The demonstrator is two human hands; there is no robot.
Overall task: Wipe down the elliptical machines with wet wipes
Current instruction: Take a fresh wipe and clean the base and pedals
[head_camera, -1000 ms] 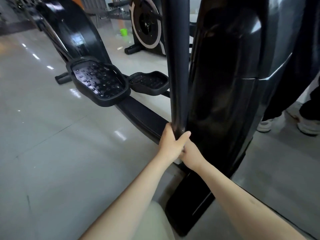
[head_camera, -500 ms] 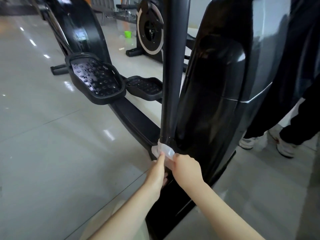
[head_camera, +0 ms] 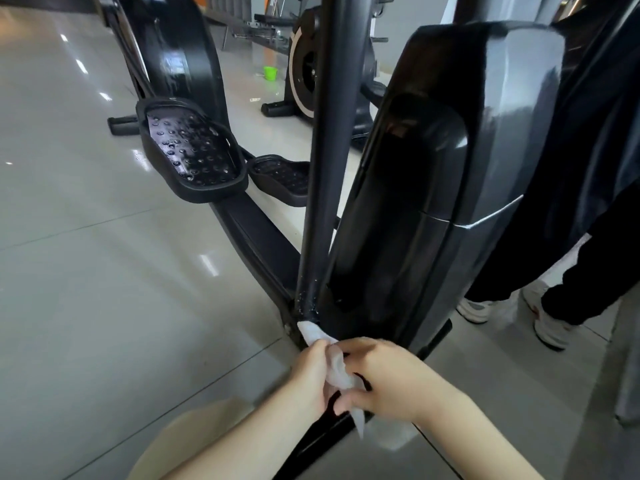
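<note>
Wet wipe [head_camera: 335,368] has slid down off the upright bar [head_camera: 323,174], leaving droplets at its foot, and is bunched between the hands just below. Left hand [head_camera: 310,374] and right hand [head_camera: 393,379] fingers curl round it, perhaps refolding. That bar looks done.

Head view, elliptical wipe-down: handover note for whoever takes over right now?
Left hand: grips the wet wipe.
Right hand: pinches the same wipe.
The wipe's top end touches the foot of the black upright arm, beside the drive housing.
Done: the arm's lower end carries droplets, so it is likely wiped.
Left: probably the housing and the near pedal; can't tell if they are already wiped.
</note>
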